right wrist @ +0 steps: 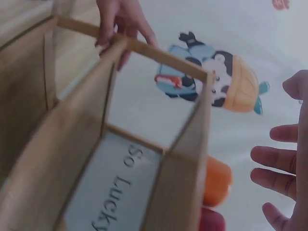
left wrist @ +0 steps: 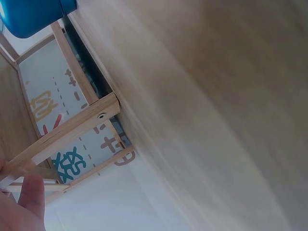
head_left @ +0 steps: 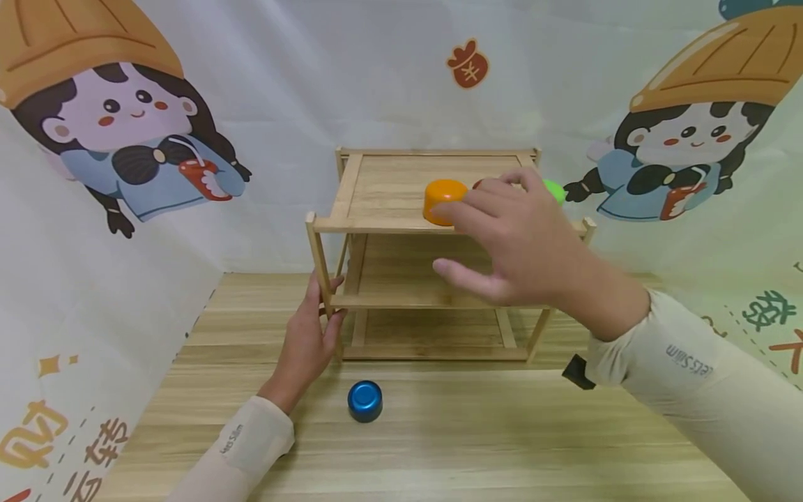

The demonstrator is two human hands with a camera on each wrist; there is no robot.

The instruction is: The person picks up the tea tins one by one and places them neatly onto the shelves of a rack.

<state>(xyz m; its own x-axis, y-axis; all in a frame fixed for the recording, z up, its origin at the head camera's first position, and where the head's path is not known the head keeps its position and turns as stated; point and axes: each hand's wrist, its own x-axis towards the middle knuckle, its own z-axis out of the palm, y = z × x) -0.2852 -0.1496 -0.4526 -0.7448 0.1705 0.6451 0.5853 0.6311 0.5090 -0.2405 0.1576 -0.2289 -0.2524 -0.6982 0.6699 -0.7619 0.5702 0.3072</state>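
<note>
A three-tier wooden shelf rack [head_left: 433,225] stands in the middle of the head view. My left hand [head_left: 307,341] grips its left front leg, with the thumb in front and fingers behind. My right hand [head_left: 521,237] hovers before the top tier, its fingers spread and holding nothing; the right wrist view shows a gap between the fingertips [right wrist: 262,156] and the rack. On the top tier sit an orange cup [head_left: 444,199] turned bottom up, a red object [right wrist: 211,220] largely hidden behind my hand, and a green object [head_left: 555,189], partly covered too.
A blue metallic cup [head_left: 365,401] lies on the wood-grain floor surface [head_left: 452,446] in front of the rack, near my left wrist. A small black object [head_left: 578,372] shows beside the right sleeve. A printed cloth backdrop [head_left: 376,70] surrounds the rack behind and at both sides.
</note>
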